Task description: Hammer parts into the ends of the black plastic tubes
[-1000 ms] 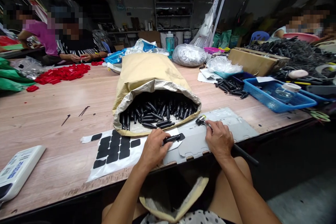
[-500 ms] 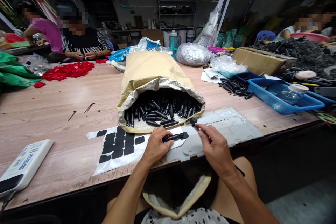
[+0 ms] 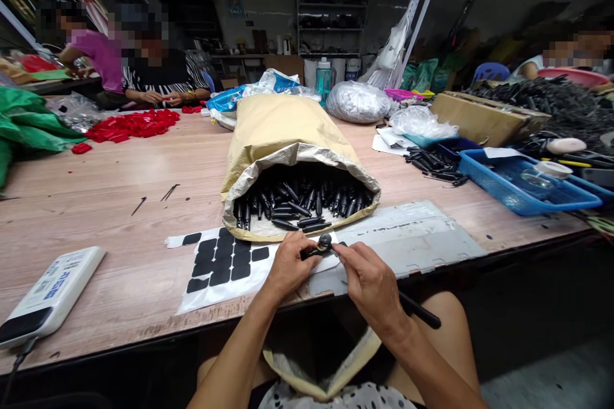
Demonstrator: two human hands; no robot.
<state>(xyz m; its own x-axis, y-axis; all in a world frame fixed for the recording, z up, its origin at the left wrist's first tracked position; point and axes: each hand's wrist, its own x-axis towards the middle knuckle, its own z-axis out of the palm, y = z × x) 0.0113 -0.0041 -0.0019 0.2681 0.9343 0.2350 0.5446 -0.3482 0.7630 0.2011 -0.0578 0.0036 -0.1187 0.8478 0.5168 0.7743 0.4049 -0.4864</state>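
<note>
My left hand (image 3: 293,261) is closed on a slim black plastic piece (image 3: 309,254) lying low over the grey board; the fingers and a tool cover much of it. My right hand (image 3: 371,278) grips a small hammer (image 3: 421,310) whose black handle sticks out behind the wrist. Its rounded dark head (image 3: 325,242), with a yellowish part, is over the black piece beside my left fingertips; whether they touch I cannot tell. Just beyond my hands, an open tan sack (image 3: 297,118) lies on its side, with many similar black pieces (image 3: 292,199) in its mouth.
A white sheet of black square stickers (image 3: 223,259) lies left of my hands. The grey board (image 3: 407,233) extends right, towards a blue basket (image 3: 518,195). A white device (image 3: 52,294) with a cable is at far left. Co-workers sit behind red parts (image 3: 134,126).
My right hand has moved left and brought the hammer head over the black piece beside my left fingers. My left hand keeps its hold. The whole view has shifted slightly.
</note>
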